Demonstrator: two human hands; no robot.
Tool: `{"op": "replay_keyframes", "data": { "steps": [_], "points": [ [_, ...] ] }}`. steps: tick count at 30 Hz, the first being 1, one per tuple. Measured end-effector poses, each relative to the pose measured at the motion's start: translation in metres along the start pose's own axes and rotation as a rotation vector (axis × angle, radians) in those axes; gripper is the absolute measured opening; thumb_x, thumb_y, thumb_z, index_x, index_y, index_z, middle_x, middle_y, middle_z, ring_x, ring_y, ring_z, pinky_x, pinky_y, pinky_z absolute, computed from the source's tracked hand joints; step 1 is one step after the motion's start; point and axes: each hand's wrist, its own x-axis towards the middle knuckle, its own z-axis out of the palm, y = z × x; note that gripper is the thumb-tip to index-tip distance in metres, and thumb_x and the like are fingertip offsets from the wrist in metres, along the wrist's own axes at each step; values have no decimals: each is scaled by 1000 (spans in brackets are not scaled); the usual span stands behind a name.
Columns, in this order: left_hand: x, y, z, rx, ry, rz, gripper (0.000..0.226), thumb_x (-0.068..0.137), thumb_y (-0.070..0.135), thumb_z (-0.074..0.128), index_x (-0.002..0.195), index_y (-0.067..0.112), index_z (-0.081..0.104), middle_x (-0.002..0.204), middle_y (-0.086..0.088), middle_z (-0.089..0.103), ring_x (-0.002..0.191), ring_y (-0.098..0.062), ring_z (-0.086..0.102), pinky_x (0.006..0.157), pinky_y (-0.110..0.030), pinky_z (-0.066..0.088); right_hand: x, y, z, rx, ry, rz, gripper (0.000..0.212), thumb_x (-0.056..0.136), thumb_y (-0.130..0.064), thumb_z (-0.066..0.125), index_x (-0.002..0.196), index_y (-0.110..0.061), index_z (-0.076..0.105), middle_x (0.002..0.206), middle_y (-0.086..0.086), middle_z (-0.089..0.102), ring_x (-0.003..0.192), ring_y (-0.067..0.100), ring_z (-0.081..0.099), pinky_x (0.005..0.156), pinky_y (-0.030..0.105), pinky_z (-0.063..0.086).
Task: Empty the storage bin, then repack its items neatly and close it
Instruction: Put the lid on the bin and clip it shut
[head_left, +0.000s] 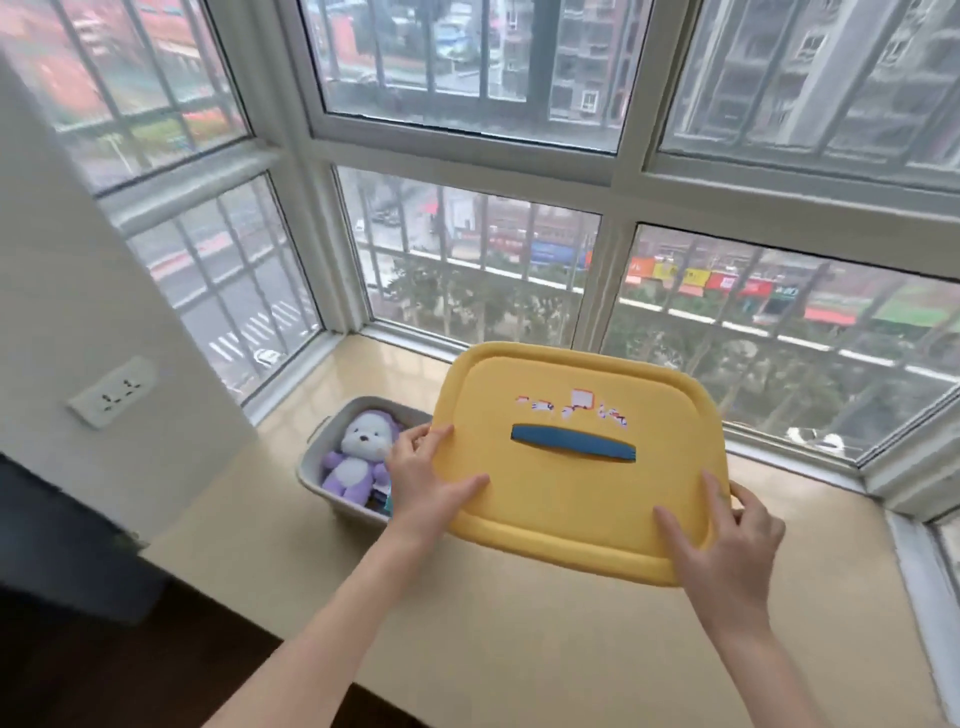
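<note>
Judging by the grey bin (337, 506), open on the sill at nine o'clock with a purple plush toy (358, 457) inside, the yellow lid (576, 488) is best carried level and set down well apart. The left hand (426, 483) grips its nine o'clock edge, thumb on top. A blue handle (571, 441) crosses its middle. The right hand (727, 540) grips the five o'clock corner.

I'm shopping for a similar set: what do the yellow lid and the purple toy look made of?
The yellow lid: probably moulded plastic, matte, judging by its smooth rounded rim and raised ridge. The purple toy: plush fabric, apparently stuffed; its surface looks fuzzy and soft.
</note>
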Motion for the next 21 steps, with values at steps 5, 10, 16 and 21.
{"op": "replay_keyframes", "data": {
  "steps": [5,10,16,21],
  "points": [
    [-3,-27,-45,46,82,-27,78,60,31,91,131,21,60,127,-6,46,123,-23,36,104,-24,28,-13,-40,22,36,-45,-62,84,72,-65,47,129,-5,60,122,27,50,105,33,37,91,47,39],
    [12,-59,-91,37,114,-38,77,63,31,89,133,21,58,129,-3,44,122,-21,33,105,-26,31,-18,-87,53,47,-50,-117,82,75,-64,48,129,-4,60,121,27,51,105,36,39,90,47,39],
    [62,-112,-148,40,76,4,76,65,29,88,134,18,58,128,-3,43,123,-23,33,100,-19,26,-37,-153,110,0,-2,-107,80,75,-63,49,127,-3,61,119,26,52,102,36,39,88,46,40],
    [121,-167,-196,36,-7,51,75,65,29,88,133,17,58,128,-5,43,123,-26,32,101,-22,28,-64,-218,164,-89,47,-44,79,75,-63,49,124,-4,63,117,25,55,99,37,41,88,41,36]
  ]
}}
